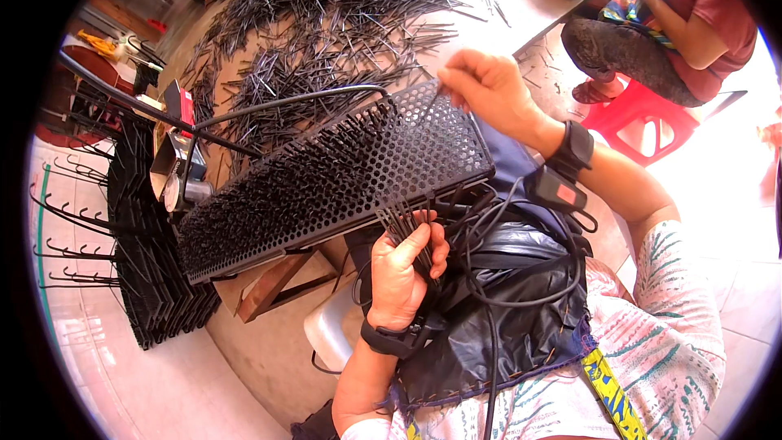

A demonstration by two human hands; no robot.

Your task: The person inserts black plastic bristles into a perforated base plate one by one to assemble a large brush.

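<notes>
Left hand (401,267) gripped slim black rods (394,223), right hand (491,91) one; beige bench (476,33) spanned upper centre, pale-tiled floor (745,301) far right.

L hand (399,273) w/ bunch of thin dk rods (397,226), R hand (491,88) w/ one over blk perf. rack (450,151)

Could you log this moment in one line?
left hand: holds bundle of thin rods; right hand: pinches thin rod over perforated panel; panel: partly filled; table: heaped loose rods

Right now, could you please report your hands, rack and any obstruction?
Left hand holding dark rods. Right hand pinching one at perforated rack. Rack partly filled. Black cable looped close by.
</notes>
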